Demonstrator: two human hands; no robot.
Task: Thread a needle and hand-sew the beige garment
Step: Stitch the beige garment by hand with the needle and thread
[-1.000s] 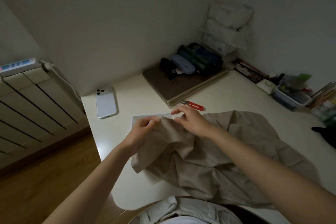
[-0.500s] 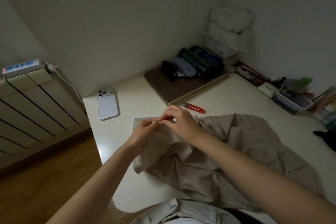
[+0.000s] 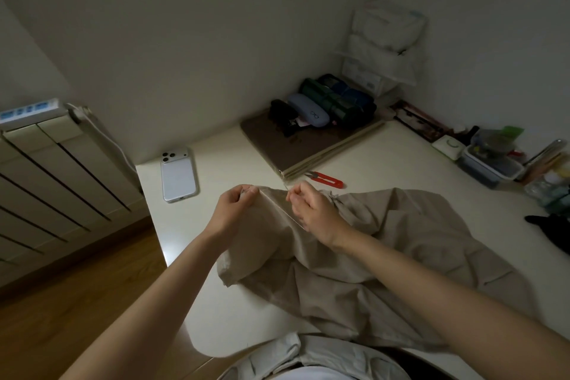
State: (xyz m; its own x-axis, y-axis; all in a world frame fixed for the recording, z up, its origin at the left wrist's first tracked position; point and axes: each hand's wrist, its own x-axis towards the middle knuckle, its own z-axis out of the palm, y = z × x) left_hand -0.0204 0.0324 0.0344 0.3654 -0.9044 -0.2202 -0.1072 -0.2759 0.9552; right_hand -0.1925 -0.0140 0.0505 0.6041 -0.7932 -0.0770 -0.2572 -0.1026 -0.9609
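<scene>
The beige garment (image 3: 385,250) lies crumpled across the white table (image 3: 240,311) in front of me. My left hand (image 3: 234,207) pinches its far edge at the left, fingers closed on the cloth. My right hand (image 3: 311,210) grips the same edge a short way to the right, and the hem is stretched taut between the two hands. No needle or thread shows in the dim light. Red thread snips (image 3: 327,179) lie on the table just beyond my right hand.
A white phone (image 3: 178,174) lies face down at the table's far left. A brown board (image 3: 308,145) with cases on it sits at the back. Small containers (image 3: 490,160) crowd the right edge. A radiator (image 3: 55,176) stands left, above the wooden floor.
My hands, together at the hem half a second ago, have drawn apart, lifting and stretching the edge between them.
</scene>
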